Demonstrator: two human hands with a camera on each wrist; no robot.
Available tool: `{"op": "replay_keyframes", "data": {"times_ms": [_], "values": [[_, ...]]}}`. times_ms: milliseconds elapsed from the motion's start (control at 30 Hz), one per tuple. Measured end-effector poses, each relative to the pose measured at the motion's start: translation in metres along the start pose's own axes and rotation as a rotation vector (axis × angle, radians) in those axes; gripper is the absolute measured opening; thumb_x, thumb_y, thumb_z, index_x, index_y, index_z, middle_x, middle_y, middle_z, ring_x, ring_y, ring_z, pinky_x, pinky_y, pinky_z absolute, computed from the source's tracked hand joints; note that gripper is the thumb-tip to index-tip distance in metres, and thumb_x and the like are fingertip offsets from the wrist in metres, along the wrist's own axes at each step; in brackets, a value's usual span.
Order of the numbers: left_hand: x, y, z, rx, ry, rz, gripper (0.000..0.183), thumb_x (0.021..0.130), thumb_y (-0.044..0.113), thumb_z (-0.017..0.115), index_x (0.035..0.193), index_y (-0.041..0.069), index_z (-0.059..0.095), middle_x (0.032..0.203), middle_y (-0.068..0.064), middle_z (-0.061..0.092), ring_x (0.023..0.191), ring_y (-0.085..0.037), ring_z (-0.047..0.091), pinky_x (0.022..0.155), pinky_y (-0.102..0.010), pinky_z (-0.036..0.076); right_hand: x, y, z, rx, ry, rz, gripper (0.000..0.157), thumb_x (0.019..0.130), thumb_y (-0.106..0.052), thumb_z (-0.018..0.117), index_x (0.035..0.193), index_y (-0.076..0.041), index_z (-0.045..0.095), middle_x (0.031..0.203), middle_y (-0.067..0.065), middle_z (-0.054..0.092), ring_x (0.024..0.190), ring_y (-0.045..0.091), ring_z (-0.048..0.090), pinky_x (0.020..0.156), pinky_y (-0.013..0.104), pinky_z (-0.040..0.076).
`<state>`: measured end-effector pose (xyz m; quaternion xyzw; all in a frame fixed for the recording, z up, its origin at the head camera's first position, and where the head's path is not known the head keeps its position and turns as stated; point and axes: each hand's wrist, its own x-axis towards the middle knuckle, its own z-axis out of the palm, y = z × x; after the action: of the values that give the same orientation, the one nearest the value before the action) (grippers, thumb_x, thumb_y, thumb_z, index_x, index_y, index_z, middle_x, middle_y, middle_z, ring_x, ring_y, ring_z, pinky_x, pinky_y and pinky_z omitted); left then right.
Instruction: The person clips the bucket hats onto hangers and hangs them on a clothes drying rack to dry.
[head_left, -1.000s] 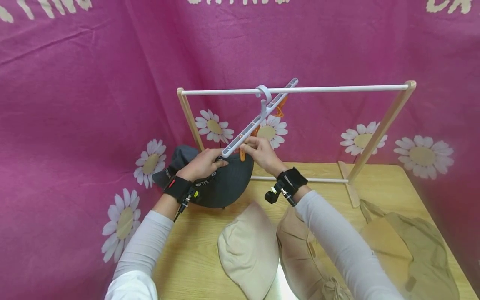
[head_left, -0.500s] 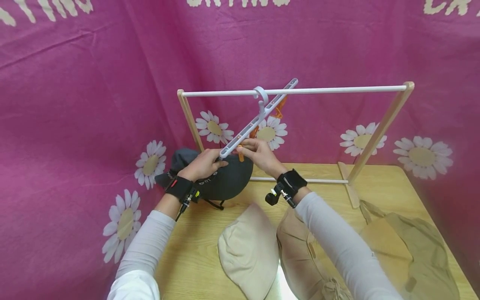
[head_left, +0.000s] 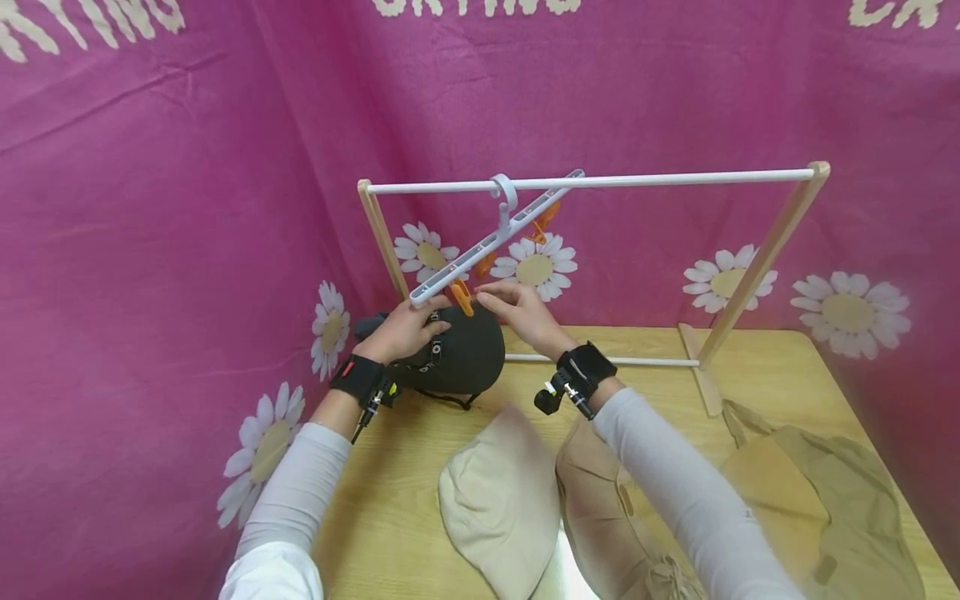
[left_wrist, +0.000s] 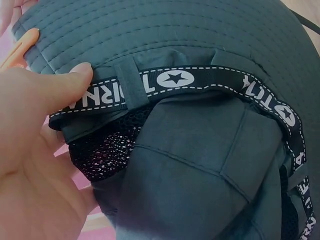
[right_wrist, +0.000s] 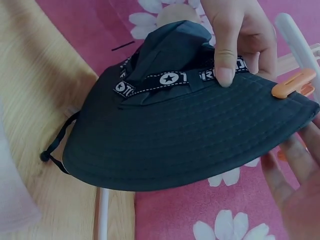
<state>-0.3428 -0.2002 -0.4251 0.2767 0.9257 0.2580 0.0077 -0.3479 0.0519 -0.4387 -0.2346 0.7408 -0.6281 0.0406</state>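
Observation:
My left hand (head_left: 405, 332) grips a dark bucket hat (head_left: 468, 354) at the band, thumb on the star-printed ribbon (left_wrist: 175, 79) and fingers behind it. An orange clip (right_wrist: 294, 84) hanging from the white hanger (head_left: 480, 248) sits over the hat's brim near its corner. My right hand (head_left: 525, 318) is beside that clip, fingers fairly straight and fingertips at the brim's edge, partly behind it in the right wrist view. A black chin cord (right_wrist: 57, 142) dangles from the hat.
The hanger hooks over a white rail (head_left: 660, 179) on a wooden-legged stand (head_left: 765, 258). More orange clips (head_left: 546, 221) hang along it. On the table (head_left: 390, 517) lie a cream hat (head_left: 498, 500), a brown hat (head_left: 607, 517) and an olive hat (head_left: 855, 500). Pink flowered cloth (head_left: 187, 208) surrounds it.
The hanger's near end has swung left and the nearest clip now tilts away from my right fingers, which have come off it. The hat has turned, its cord showing below the brim.

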Motion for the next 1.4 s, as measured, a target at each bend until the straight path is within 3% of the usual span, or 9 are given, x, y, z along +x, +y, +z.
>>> {"op": "replay_keyframes", "data": {"times_ms": [267, 500, 633, 767, 867, 1067, 1233, 1300, 1400], "values": [[-0.006, -0.005, 0.004, 0.087, 0.043, 0.012, 0.040, 0.104, 0.018, 0.068, 0.141, 0.006, 0.062, 0.144, -0.015, 0.061, 0.131, -0.035, 0.057, 0.111, -0.055, 0.042, -0.001, 0.001, -0.001, 0.007, -0.019, 0.005, 0.039, 0.109, -0.026, 0.061, 0.139, -0.003, 0.066, 0.139, 0.012, 0.066, 0.133, 0.027, 0.059, 0.109, 0.045, 0.051], [-0.017, -0.003, 0.006, 0.094, 0.104, -0.022, 0.047, 0.101, 0.021, 0.072, 0.144, 0.005, 0.060, 0.151, -0.017, 0.057, 0.152, -0.040, 0.034, 0.123, -0.069, 0.014, -0.002, 0.003, -0.006, 0.029, 0.009, 0.001, 0.037, 0.108, -0.023, 0.061, 0.136, 0.000, 0.066, 0.136, 0.019, 0.067, 0.128, 0.032, 0.062, 0.108, 0.052, 0.051], [-0.024, 0.001, 0.008, 0.104, 0.136, -0.037, 0.050, 0.101, 0.023, 0.072, 0.145, 0.003, 0.059, 0.152, -0.019, 0.055, 0.155, -0.040, 0.029, 0.124, -0.069, 0.010, -0.001, 0.007, -0.010, 0.055, 0.031, -0.015, 0.033, 0.108, -0.021, 0.061, 0.133, 0.000, 0.068, 0.132, 0.025, 0.067, 0.126, 0.036, 0.063, 0.106, 0.048, 0.053], [-0.033, 0.002, 0.014, 0.117, 0.212, -0.045, 0.046, 0.100, 0.024, 0.074, 0.139, 0.002, 0.060, 0.146, -0.019, 0.058, 0.155, -0.037, 0.030, 0.124, -0.069, 0.012, -0.002, 0.011, -0.013, 0.055, 0.050, -0.011, 0.035, 0.108, -0.024, 0.061, 0.134, -0.001, 0.067, 0.131, 0.024, 0.068, 0.124, 0.032, 0.065, 0.105, 0.040, 0.054], [-0.041, 0.001, 0.021, 0.111, 0.318, -0.049, 0.049, 0.099, 0.023, 0.076, 0.139, 0.001, 0.058, 0.146, -0.019, 0.057, 0.153, -0.035, 0.032, 0.124, -0.067, 0.016, -0.002, 0.013, -0.015, 0.050, 0.068, 0.016, 0.040, 0.108, -0.028, 0.061, 0.139, -0.002, 0.064, 0.132, 0.020, 0.069, 0.122, 0.030, 0.066, 0.105, 0.041, 0.054], [-0.060, 0.005, 0.048, 0.027, 0.571, -0.045, 0.055, 0.097, 0.019, 0.076, 0.145, 0.001, 0.054, 0.142, -0.018, 0.058, 0.135, -0.036, 0.050, 0.114, -0.055, 0.039, 0.008, 0.016, -0.014, -0.009, 0.218, 0.065, 0.046, 0.104, -0.032, 0.069, 0.136, 0.000, 0.067, 0.121, 0.021, 0.074, 0.112, 0.034, 0.071, 0.099, 0.043, 0.057], [-0.078, 0.006, 0.087, -0.057, 0.829, 0.059, 0.028, 0.093, 0.005, 0.075, 0.118, -0.002, 0.065, 0.111, -0.015, 0.066, 0.103, -0.031, 0.066, 0.088, -0.043, 0.055, 0.016, 0.018, -0.014, -0.056, 0.311, 0.086, 0.053, 0.098, -0.032, 0.076, 0.137, 0.002, 0.064, 0.121, 0.022, 0.074, 0.113, 0.032, 0.071, 0.098, 0.043, 0.057], [-0.085, 0.005, 0.104, -0.085, 0.882, 0.092, 0.020, 0.090, 0.000, 0.074, 0.109, -0.002, 0.066, 0.103, -0.013, 0.067, 0.094, -0.028, 0.067, 0.081, -0.040, 0.056, 0.018, 0.018, -0.014, -0.056, 0.324, 0.088, 0.059, 0.097, -0.031, 0.078, 0.141, 0.003, 0.060, 0.128, 0.022, 0.071, 0.120, 0.031, 0.069, 0.101, 0.043, 0.056], [-0.094, 0.004, 0.128, -0.115, 0.867, 0.104, 0.020, 0.089, -0.003, 0.074, 0.106, -0.001, 0.066, 0.098, -0.009, 0.067, 0.091, -0.025, 0.067, 0.078, -0.041, 0.056, 0.023, 0.018, -0.014, -0.058, 0.336, 0.089, 0.066, 0.094, -0.031, 0.081, 0.146, 0.002, 0.056, 0.136, 0.022, 0.066, 0.127, 0.032, 0.065, 0.104, 0.044, 0.055]]}}
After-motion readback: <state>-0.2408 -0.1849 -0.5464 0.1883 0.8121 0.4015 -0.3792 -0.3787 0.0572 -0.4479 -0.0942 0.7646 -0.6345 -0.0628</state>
